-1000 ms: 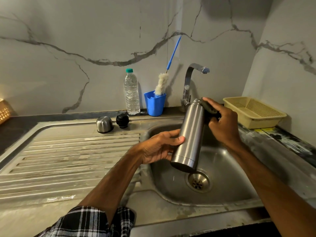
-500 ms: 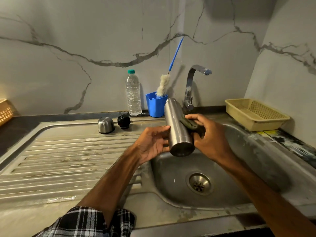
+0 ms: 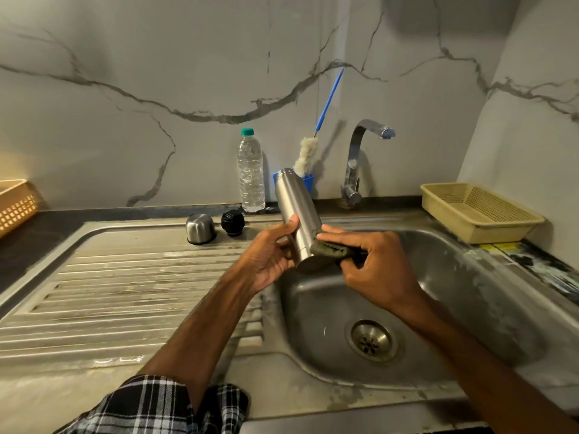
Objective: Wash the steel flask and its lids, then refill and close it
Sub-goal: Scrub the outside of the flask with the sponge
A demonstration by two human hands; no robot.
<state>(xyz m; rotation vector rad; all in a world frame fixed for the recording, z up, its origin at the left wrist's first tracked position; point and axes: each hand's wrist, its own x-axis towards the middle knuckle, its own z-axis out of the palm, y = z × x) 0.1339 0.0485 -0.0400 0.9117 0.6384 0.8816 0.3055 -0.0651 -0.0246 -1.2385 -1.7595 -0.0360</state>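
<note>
– Holding the steel flask up over the sink?
– Yes. Gripped low down by the left hand, thumb laid on the near side, fingers curled round the far side. Tilted, bottom end toward the camera, top end up and away toward the wall.
– And the right hand?
– Curled round a dark scrub pad, thumb on top, fingers tucked under. Pressing the pad onto the flask near its bottom, on the right side.
– Both arms?
– Reaching forward from below. Left one bare past a rolled checked sleeve, right one bare too.
– Counting the lids now?
– Two. One steel cap and one black stopper, side by side on the draining board, apart from the flask.
– Counting the rest?
– One tap. One drain. One water bottle with a green top. One blue cup with one fluffy brush standing in it, partly hidden behind the flask. Two baskets: a yellow basket right of the sink, an orange basket at the far left edge.
</note>
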